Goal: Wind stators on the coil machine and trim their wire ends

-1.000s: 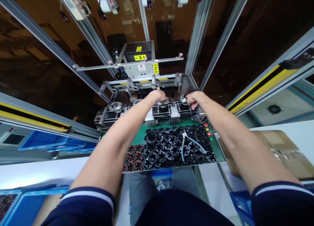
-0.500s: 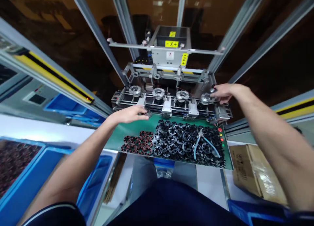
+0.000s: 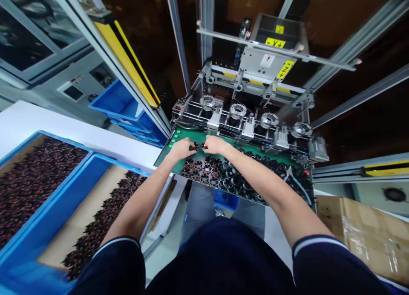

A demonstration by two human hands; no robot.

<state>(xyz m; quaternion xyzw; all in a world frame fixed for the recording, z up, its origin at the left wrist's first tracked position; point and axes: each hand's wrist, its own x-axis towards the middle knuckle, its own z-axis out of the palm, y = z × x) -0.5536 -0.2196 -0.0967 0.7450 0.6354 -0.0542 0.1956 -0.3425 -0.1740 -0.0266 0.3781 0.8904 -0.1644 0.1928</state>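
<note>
Both my hands are over the left part of the green work surface (image 3: 167,155). My left hand (image 3: 181,149) has its fingers closed on a dark stator ring (image 3: 194,146). Close beside it, my right hand (image 3: 215,145) pinches another dark stator ring (image 3: 203,146), partly hidden by the fingers. Just below my hands lies a group of wound stator rings (image 3: 205,170) with reddish coils. To their right are many black and grey stator rings (image 3: 244,183), partly covered by my right forearm. Blue-handled pliers (image 3: 302,187) lie on those.
Behind the surface stands a machine with several round metal holders (image 3: 238,111) in a row. Blue bins (image 3: 92,160) filled with wound parts are at left. A cardboard box (image 3: 361,231) sits at right. A yellow-edged post (image 3: 131,60) rises left of the machine.
My right hand has moved left from the rightmost holder to beside my left hand. My left hand has come away from the machine's front. The view has turned left.
</note>
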